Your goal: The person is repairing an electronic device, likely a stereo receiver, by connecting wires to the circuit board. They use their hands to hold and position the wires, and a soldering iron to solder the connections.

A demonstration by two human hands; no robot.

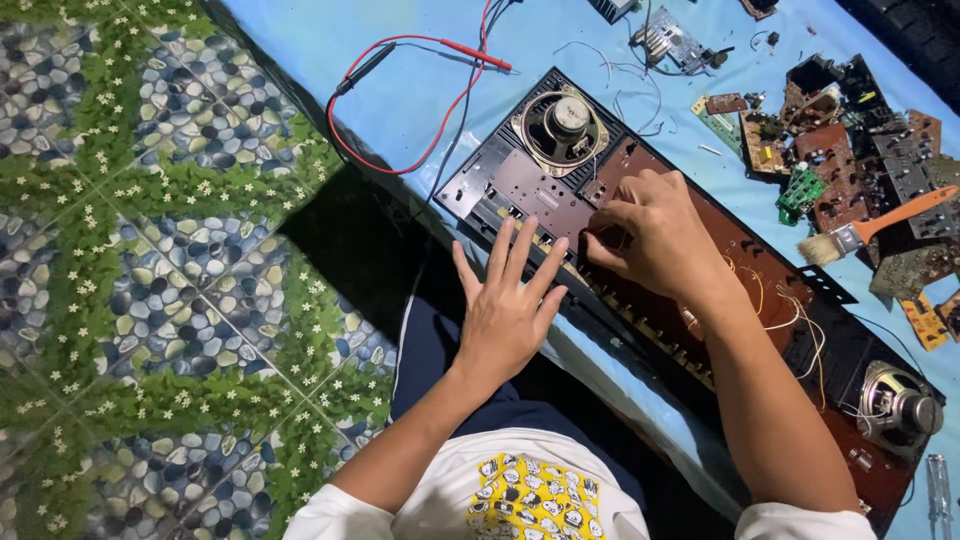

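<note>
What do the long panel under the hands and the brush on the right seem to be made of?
The long panel looks like moulded plastic, matt black and brown, judging by its ribbed edges and slots. The brush seems to have a glossy orange handle, wood or plastic, a shiny metal band and pale bristles. The left hand lies flat on the panel; the right hand pinches at it.

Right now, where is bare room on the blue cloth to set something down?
Bare light-blue cloth lies left of the red and black probe leads, beyond the long black panel. Crowded: the brown circuit boards and orange-handled brush on the right.
</note>
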